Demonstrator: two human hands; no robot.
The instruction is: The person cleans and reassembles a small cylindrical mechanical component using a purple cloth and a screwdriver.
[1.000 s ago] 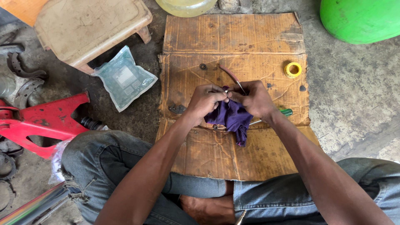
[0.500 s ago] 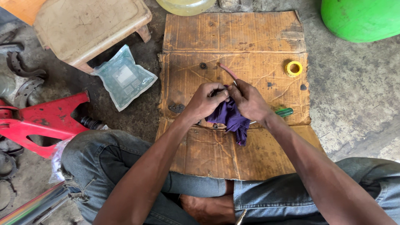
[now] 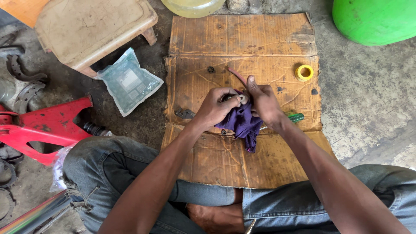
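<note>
Over the cardboard sheet (image 3: 242, 39), the left hand (image 3: 216, 108) and right hand (image 3: 264, 104) are gripping a purple cloth (image 3: 242, 123), fingers clamped on it. Beyond the cloth, a yellow tape roll (image 3: 304, 72) is lying.

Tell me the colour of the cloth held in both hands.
Purple cloth, hanging between both hands; clearest in the head view.

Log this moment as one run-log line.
left hand: grips small part, purple cloth | right hand: pinches reddish tube | surface: cardboard sheet | nearby: yellow tape roll
</note>
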